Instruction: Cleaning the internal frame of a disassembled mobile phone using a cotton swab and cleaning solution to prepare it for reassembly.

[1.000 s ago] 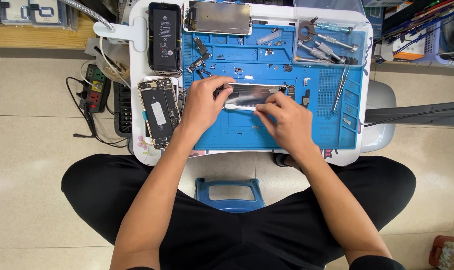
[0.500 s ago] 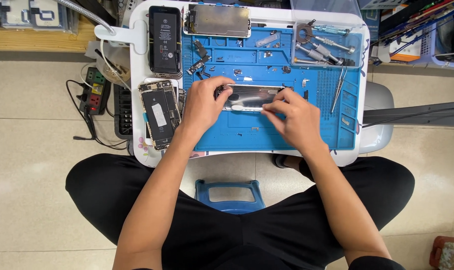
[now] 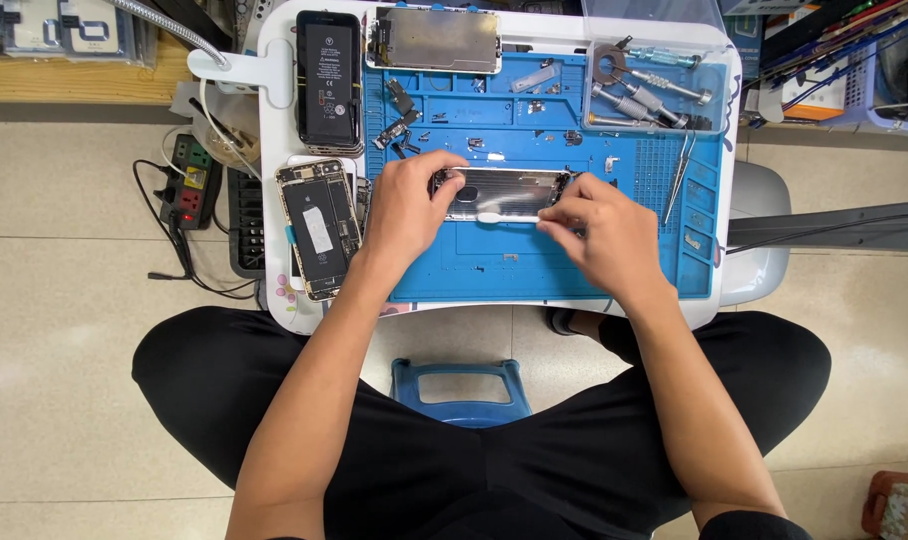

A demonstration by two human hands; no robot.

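A silver metal phone housing (image 3: 509, 190) lies across the middle of the blue work mat (image 3: 514, 265). My left hand (image 3: 406, 205) grips its left end with fingers curled over the edge. My right hand (image 3: 602, 232) sits at the housing's right end and pinches a thin white tool (image 3: 502, 217) laid along the housing's near edge.
An opened phone body (image 3: 317, 228) lies at the table's left edge, a black battery (image 3: 329, 80) behind it, a metal-backed screen panel (image 3: 436, 40) at the back. A clear tray of screwdrivers (image 3: 642, 90) sits back right, tweezers (image 3: 680, 175) beside it. Small screws and parts dot the mat. A power strip (image 3: 189, 182) lies on the floor.
Both hands shifted slightly on the housing. My right hand moved a little to the right along its near edge with the white tool.
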